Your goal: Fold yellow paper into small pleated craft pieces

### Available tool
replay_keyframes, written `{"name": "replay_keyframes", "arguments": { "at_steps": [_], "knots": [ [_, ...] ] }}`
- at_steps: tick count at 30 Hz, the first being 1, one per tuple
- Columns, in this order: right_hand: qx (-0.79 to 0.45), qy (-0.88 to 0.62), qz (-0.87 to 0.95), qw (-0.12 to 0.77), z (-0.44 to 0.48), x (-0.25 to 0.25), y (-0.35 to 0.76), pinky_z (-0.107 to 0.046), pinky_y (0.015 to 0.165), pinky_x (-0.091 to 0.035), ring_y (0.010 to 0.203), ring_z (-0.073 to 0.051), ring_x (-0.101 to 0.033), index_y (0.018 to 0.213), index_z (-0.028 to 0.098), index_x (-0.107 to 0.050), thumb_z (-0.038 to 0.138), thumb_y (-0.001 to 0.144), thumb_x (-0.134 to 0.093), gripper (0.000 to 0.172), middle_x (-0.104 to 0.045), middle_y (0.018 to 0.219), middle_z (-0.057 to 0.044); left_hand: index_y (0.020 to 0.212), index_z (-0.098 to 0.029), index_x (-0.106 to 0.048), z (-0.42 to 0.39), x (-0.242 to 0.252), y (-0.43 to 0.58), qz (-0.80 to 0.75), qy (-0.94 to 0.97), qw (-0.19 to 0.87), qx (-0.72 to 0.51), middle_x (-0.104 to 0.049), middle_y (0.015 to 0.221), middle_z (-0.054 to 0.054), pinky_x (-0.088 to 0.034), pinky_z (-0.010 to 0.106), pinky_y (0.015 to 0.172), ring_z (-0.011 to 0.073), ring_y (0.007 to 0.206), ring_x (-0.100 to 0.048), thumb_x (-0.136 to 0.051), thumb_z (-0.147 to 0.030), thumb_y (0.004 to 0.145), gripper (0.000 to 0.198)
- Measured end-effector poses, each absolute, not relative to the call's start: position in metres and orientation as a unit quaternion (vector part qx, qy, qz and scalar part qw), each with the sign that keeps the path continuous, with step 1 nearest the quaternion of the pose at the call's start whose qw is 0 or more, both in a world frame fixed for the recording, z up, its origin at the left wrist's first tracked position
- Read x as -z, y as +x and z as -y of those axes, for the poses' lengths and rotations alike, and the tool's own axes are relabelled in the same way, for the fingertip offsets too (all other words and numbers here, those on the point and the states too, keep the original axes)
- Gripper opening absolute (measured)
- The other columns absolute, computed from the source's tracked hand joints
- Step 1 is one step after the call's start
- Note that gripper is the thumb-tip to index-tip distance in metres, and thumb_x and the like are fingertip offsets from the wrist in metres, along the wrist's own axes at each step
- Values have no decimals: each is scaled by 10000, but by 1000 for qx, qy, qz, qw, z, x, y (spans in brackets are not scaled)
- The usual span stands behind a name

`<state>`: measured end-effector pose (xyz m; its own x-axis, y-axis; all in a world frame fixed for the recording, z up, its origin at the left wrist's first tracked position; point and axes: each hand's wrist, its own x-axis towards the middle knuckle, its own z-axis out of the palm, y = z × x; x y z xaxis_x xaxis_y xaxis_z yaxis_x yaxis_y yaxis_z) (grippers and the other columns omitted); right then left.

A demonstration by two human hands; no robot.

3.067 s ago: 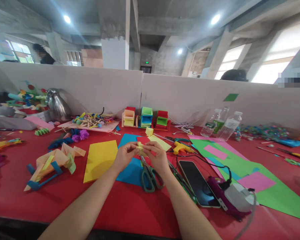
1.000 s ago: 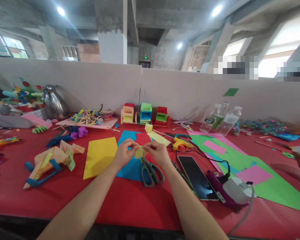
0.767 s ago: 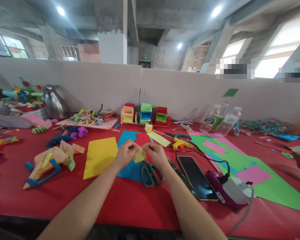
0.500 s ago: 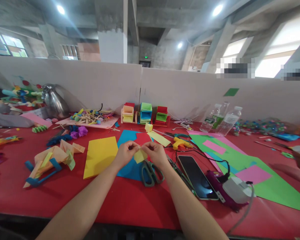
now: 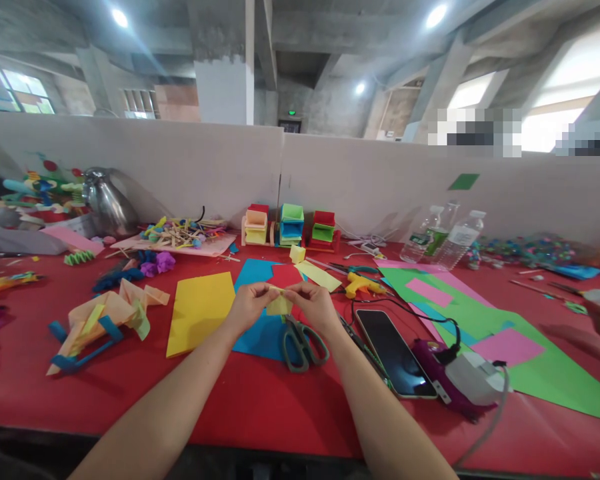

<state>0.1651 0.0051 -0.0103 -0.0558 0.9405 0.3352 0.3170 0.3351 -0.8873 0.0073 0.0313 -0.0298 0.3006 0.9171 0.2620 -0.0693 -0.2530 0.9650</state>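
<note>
Between my two hands is a small piece of pale yellow paper (image 5: 279,306), pinched along its upper edge. My left hand (image 5: 253,305) closes thumb and fingers on its left side, and my right hand (image 5: 310,303) does the same on the right. Grey-green scissors (image 5: 304,347) lie just below, partly over a blue sheet (image 5: 261,337). A red paper piece (image 5: 286,274) shows behind my fingertips. Farther back are a pale yellow strip (image 5: 320,276) and a small yellow folded paper box (image 5: 297,254). To the left rests a yellow sheet (image 5: 200,313).
A phone (image 5: 396,353), a purple-covered device (image 5: 453,380) with cables and a yellow glue gun (image 5: 364,285) lie right. Green sheets (image 5: 545,360) and bottles (image 5: 460,237) are beyond. Small stacked paper boxes (image 5: 293,225) stand by the partition. Left are a paper model (image 5: 95,320) and metal jug (image 5: 111,203).
The yellow paper between my fingers has tilted from a pointed angle to a squarer one, hanging below my fingertips. Both hands stay in nearly the same place.
</note>
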Motion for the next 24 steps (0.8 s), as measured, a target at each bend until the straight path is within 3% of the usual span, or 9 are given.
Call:
{"name": "replay_keyframes", "arguments": {
  "at_steps": [3, 11, 24],
  "knots": [
    [-317, -487, 656, 482, -5, 10, 166, -296, 662, -491, 708, -120, -590, 791, 118, -599, 270, 825, -566, 159, -612, 773, 7, 752, -141, -664, -29, 28, 8, -339, 635, 511, -470, -623, 631, 3, -439, 224, 528, 124, 567, -539, -600, -474, 707, 342],
    [-366, -484, 660, 442, -7, 13, 168, -337, 706, -503, 817, -156, -598, 1006, 129, -568, 292, 855, -521, 226, -604, 970, -37, 745, -144, -679, -31, 25, 2, -362, 652, 475, -467, -588, 573, -16, -379, 197, 466, 108, 513, -498, -598, -472, 701, 340],
    [-365, -500, 663, 422, -8, 18, 167, -349, 724, -498, 841, -165, -594, 1009, 131, -567, 305, 856, -518, 237, -599, 991, -42, 701, -158, -679, -31, 27, 2, -352, 656, 490, -454, -577, 571, -22, -344, 191, 455, 106, 519, -477, -622, -426, 695, 275]
  ]
}}
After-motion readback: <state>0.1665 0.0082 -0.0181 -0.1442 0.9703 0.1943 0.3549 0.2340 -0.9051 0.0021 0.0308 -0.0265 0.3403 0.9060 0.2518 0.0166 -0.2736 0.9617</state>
